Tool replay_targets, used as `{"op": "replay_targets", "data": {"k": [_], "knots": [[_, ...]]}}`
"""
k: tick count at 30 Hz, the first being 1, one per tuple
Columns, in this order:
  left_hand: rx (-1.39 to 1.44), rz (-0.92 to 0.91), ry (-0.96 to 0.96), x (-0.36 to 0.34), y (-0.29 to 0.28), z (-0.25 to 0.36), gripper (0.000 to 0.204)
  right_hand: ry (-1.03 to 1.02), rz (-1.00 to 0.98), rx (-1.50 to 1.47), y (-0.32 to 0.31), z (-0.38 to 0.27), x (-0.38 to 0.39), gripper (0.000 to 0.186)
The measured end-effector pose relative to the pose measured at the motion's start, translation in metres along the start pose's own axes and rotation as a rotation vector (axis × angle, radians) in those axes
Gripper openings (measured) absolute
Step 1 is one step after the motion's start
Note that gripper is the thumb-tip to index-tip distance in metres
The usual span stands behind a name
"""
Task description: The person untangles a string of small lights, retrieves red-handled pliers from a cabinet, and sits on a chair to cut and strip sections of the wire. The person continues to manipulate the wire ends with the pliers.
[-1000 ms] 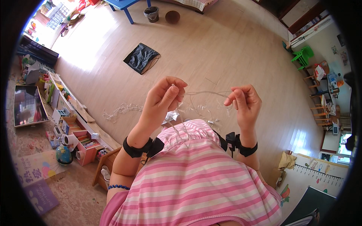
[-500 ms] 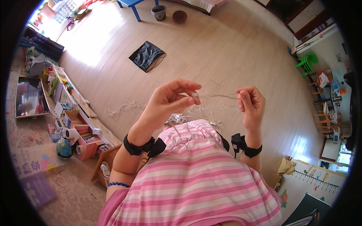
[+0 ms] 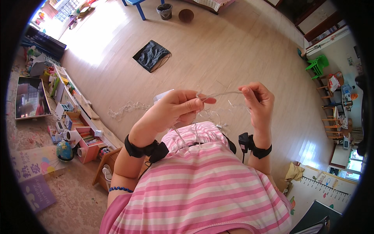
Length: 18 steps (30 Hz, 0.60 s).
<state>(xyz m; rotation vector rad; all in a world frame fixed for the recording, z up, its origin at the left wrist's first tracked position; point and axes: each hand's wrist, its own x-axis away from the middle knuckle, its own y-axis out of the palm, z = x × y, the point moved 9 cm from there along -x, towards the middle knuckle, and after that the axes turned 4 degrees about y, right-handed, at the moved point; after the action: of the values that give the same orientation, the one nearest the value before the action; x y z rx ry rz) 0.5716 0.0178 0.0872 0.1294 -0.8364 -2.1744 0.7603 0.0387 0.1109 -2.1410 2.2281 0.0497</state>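
Observation:
Between my hands runs a thin, clear-white wire (image 3: 221, 93), twisted in places. My left hand (image 3: 177, 107) pinches it at a small loop, fingers pointing right. A little higher and to the right, my right hand (image 3: 258, 102) grips the wire between thumb and fingers. Loose strands (image 3: 177, 135) dangle over my pink striped clothing (image 3: 194, 183). A pale tangle of wire (image 3: 126, 111) lies on the floor beyond, and a white flat item (image 3: 162, 93) is partly hidden behind my left hand. Both wrists wear black straps with small devices.
A black drawstring bag (image 3: 151, 54) lies on the floor (image 3: 218, 50) ahead. Low shelves with toys and books (image 3: 89, 138) and a screen (image 3: 31, 97) line the left. A blue table (image 3: 136, 3) and bin (image 3: 164, 12) stand far ahead; green chairs (image 3: 317, 64) are at right.
My left hand has turned rightward and moved right, closer to my right hand. My right hand has shifted slightly right and, lately, upward. The white item now shows above my left hand.

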Motion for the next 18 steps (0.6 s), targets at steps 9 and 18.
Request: {"op": "replay_targets", "data": {"k": [9,18], "knots": [[0.084,0.096,0.016,-0.004,-0.029,-0.012,0.02,0.007,0.008,0.025,0.015,0.015,-0.017,0.016],[0.219,0.156,0.209,-0.004,-0.063,0.01,0.025,0.132,-0.568,0.352,0.048,0.054,0.044,0.024]]}}
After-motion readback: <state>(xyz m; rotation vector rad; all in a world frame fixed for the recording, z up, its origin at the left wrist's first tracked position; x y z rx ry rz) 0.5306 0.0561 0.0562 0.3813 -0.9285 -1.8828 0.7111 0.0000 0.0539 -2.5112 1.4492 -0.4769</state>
